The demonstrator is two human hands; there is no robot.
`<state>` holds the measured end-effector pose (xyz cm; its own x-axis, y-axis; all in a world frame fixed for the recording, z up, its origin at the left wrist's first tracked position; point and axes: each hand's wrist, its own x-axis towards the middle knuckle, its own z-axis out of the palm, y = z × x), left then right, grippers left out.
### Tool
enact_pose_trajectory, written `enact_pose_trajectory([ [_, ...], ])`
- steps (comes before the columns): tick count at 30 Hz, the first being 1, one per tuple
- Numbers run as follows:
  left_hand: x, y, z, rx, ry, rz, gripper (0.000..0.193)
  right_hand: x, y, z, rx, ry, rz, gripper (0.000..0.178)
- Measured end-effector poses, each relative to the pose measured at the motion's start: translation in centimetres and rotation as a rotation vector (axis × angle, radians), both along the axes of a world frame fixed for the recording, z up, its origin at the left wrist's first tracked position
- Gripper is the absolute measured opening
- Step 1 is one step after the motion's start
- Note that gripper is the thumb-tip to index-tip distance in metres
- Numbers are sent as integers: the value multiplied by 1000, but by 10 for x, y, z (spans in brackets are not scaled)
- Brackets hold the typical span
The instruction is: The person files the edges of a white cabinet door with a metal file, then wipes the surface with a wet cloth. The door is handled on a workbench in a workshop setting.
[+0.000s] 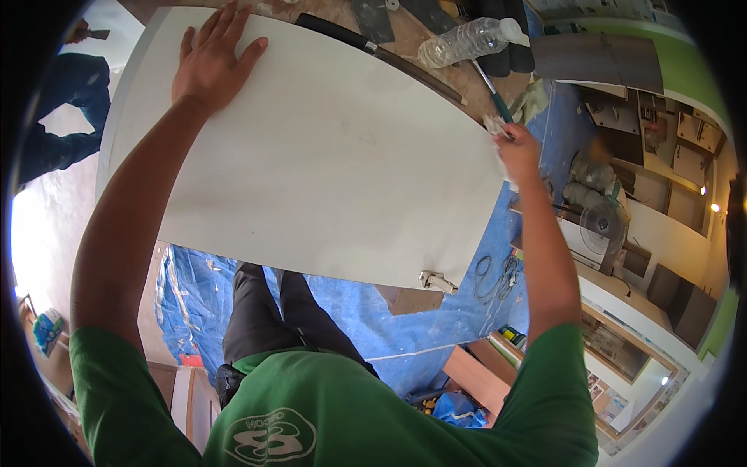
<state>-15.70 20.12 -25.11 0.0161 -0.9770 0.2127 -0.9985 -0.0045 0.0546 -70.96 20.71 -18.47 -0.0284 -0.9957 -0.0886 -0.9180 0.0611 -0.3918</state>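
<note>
A large white cabinet door panel lies flat in front of me. A metal hinge is fixed near its close right corner. My left hand rests on the panel near its far left corner, palm down with the fingers spread. At the panel's right edge, my right hand is closed around a crumpled white cloth, part of it hidden by the fingers. Just beyond that hand lies a tool with a dark green handle and a thin metal shaft.
A clear plastic bottle lies past the far edge, near a long black-handled tool. Blue sheeting covers the floor, with coiled cable and wooden boards. A fan stands right; another person's jeans show left.
</note>
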Motion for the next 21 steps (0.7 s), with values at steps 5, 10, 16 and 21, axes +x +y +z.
enact_pose_trajectory([
  [5, 5, 2, 1, 26, -22, 8, 69, 123, -7, -21, -250, -153, 187, 17],
  [10, 10, 1, -6, -7, 15, -22, 68, 70, 14, -13, -103, -245, 4, 16],
  [16, -2, 1, 2, 14, 13, -14, 69, 20, 25, -7, -132, -76, 54, 13],
  [21, 0, 3, 3, -11, 26, -14, 68, 178, -7, -36, -196, -362, 295, 14],
])
